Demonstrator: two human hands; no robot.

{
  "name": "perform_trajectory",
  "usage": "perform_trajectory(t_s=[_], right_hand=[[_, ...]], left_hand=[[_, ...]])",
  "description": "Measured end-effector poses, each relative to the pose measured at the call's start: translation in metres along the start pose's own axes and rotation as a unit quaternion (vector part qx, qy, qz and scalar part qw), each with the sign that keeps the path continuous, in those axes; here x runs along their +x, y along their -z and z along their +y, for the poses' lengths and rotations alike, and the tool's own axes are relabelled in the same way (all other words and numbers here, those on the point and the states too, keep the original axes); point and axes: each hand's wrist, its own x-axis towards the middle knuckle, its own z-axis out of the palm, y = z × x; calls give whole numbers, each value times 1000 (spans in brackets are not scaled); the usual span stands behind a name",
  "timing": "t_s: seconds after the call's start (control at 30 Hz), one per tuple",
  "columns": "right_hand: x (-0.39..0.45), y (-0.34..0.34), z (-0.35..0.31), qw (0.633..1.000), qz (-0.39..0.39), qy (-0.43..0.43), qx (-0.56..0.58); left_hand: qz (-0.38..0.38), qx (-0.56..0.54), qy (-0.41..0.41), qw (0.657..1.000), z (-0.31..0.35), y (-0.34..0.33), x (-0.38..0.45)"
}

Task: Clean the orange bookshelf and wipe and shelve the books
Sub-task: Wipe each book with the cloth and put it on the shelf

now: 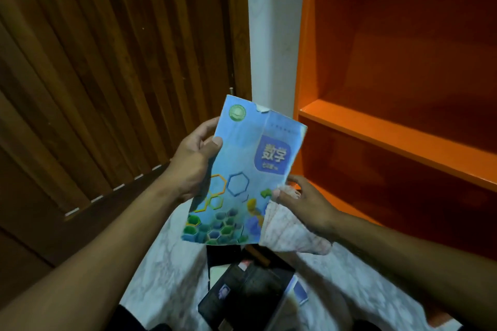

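Now the left hand (192,166) grips the blue hexagon-patterned paperback book's (242,172) left edge; the right hand (304,203) pinches a pale cloth (290,231) against its lower right corner, near the orange bookshelf's (390,131) bare shelf edge.

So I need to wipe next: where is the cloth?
In the head view, the cloth is in the right hand, against the lower right corner of the blue book, left of the orange bookshelf.

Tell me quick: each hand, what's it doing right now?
Left hand: closed on the book's left edge.
Right hand: holding a cloth against the book's lower right corner.
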Motion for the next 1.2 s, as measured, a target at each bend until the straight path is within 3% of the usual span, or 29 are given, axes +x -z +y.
perform_trajectory(t_s=[0.13,0.27,0.47,0.67,0.83,0.93,1.2], right_hand=[[0,12,-5,996,-22,-5,92],[-4,22,-22,988,54,50,132],[-7,43,-50,985,109,82,103],[-6,61,-77,980,147,122,48],[-12,90,-100,944,289,151,-40],[-13,119,-117,916,364,161,-57],[-8,168,-139,897,402,180,-34]], left_hand=[[-61,16,-19,998,4,-8,-5],[-58,49,-41,996,-4,5,5],[-99,222,-25,970,-36,12,3],[-20,248,-117,962,-29,-5,11],[34,279,-186,941,-3,-43,37],[42,257,-187,947,11,-69,69],[70,247,-150,955,24,-163,139]])
